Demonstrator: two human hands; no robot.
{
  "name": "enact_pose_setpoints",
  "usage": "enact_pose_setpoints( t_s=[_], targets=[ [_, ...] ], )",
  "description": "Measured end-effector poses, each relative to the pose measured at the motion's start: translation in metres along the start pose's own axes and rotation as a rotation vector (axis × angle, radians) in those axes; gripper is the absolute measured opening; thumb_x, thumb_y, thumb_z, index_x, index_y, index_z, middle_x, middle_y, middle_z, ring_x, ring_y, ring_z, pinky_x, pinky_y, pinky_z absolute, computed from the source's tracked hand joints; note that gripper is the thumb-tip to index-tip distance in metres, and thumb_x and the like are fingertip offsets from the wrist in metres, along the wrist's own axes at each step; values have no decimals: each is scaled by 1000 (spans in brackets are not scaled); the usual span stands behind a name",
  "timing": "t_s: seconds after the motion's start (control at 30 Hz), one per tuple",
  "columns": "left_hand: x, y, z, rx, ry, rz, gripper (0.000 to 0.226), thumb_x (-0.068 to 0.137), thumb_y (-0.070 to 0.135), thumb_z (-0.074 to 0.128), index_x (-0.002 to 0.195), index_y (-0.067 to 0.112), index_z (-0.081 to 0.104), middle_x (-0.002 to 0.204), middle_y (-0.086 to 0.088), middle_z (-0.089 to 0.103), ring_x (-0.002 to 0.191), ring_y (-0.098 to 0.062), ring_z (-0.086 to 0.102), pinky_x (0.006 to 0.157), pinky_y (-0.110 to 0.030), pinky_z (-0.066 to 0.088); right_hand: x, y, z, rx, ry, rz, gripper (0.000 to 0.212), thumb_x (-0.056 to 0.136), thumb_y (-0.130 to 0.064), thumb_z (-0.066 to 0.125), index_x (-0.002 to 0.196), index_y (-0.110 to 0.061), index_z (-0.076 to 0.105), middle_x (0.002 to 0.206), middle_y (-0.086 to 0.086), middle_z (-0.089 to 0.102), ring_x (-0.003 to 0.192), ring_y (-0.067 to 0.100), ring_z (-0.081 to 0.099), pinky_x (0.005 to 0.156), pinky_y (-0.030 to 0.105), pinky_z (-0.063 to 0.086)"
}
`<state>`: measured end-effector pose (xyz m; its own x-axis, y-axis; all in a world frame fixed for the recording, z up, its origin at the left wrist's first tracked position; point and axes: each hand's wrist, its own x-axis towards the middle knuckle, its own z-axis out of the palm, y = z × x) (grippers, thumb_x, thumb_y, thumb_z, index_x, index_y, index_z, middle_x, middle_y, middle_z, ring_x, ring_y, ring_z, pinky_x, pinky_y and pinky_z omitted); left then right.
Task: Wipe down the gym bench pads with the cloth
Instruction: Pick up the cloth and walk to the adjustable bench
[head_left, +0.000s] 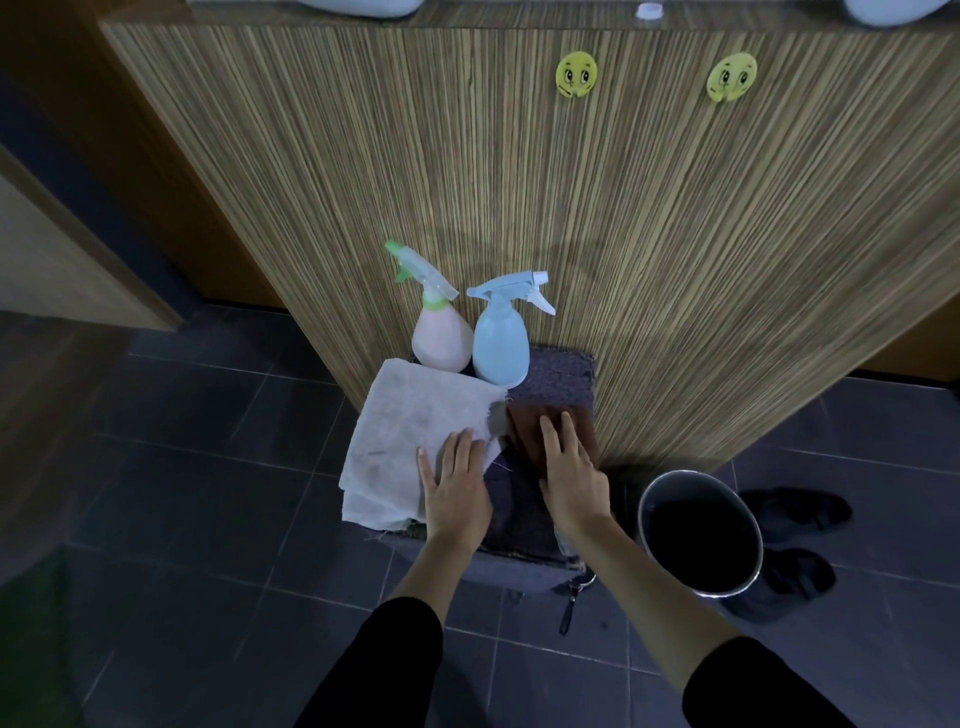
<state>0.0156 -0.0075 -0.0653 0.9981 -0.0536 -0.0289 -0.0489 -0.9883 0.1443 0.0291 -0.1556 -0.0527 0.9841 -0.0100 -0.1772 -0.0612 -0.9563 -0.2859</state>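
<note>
**A:** So where were the cloths at that point?

**B:** Both on the grey padded tabletop (563, 374). The white cloth (405, 431) was draped over its left side and the brown cloth (524, 421) was on the right. The left hand (454, 486) lay flat on the white one's edge, fingers (465, 449) straight and close together, thumb stuck out. The right hand (571, 475) was flat on the brown one, fingers straight and together too.

**A:** And the sprays?

**B:** The pink spray bottle (439, 338) and blue spray bottle (500, 348) stood upright at the back, touching each other, by the striped wood panel (519, 156). A metal bucket (701, 535) sat on the floor (208, 467) just to the right.
</note>
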Motion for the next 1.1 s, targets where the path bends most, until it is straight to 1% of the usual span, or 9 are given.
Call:
enact_pose_setpoints(
  t_s=[0.13,0.27,0.33,0.47,0.57,0.7,0.83,0.97,1.1],
  targets=[
    [1,6,2,-17,-11,23,67,60,7,76,125,12,59,131,-1,57,125,-21,51,103,-61,27,0,10,-6,102,-8,-30,74,91,-10,53,150,-27,12,159,5,10,130,27,45,83,39,51],
    [2,16,-8,-120,-62,57,55,88,11,49,141,15,37,147,1,36,140,-17,26,114,-52,-1,-2,25,-20,304,26,-71,75,85,-9,60,148,-28,24,155,-2,28,127,26,49,91,40,47],
    [4,22,-14,-160,-62,58,53,93,15,41,145,17,30,149,3,31,141,-14,21,115,-46,-6,-3,33,-27,425,68,-42,71,84,-10,62,146,-27,30,144,0,46,120,26,55,92,37,46],
    [9,36,-26,-237,-108,51,50,97,17,35,146,20,26,149,3,31,140,-16,22,118,-42,4,-10,43,-42,659,100,102,63,85,-13,61,142,-29,38,118,1,65,101,18,62,80,25,43],
    [15,52,-40,-297,-114,63,48,97,17,35,144,20,29,146,1,37,138,-18,28,117,-43,15,-17,53,-52,758,97,178,61,86,-10,61,141,-25,41,123,-1,61,109,15,56,84,21,38],
    [15,77,-63,-332,-72,135,43,97,17,36,140,17,39,138,0,47,129,-19,40,113,-39,22,-35,67,-67,783,140,212,59,85,-15,65,139,-25,44,124,1,62,116,19,56,94,27,42],
    [6,105,-89,-353,-55,206,36,96,17,39,130,13,51,129,-6,55,119,-28,49,105,-39,28,-64,77,-93,772,166,227,56,87,-20,63,139,-26,43,122,-2,64,113,16,58,87,23,41],
    [-9,131,-116,-334,-85,305,31,96,18,39,122,10,55,123,-7,57,114,-28,51,102,-39,33,-96,85,-122,705,204,229,55,88,-23,61,139,-30,42,118,-5,66,109,15,60,80,23,39],
    [-28,153,-139,-298,-91,380,30,95,20,40,117,10,56,116,-7,60,110,-26,53,99,-38,35,-131,92,-154,743,288,252,55,87,-23,64,138,-32,44,116,-7,67,106,12,61,84,27,46]
  ],
)
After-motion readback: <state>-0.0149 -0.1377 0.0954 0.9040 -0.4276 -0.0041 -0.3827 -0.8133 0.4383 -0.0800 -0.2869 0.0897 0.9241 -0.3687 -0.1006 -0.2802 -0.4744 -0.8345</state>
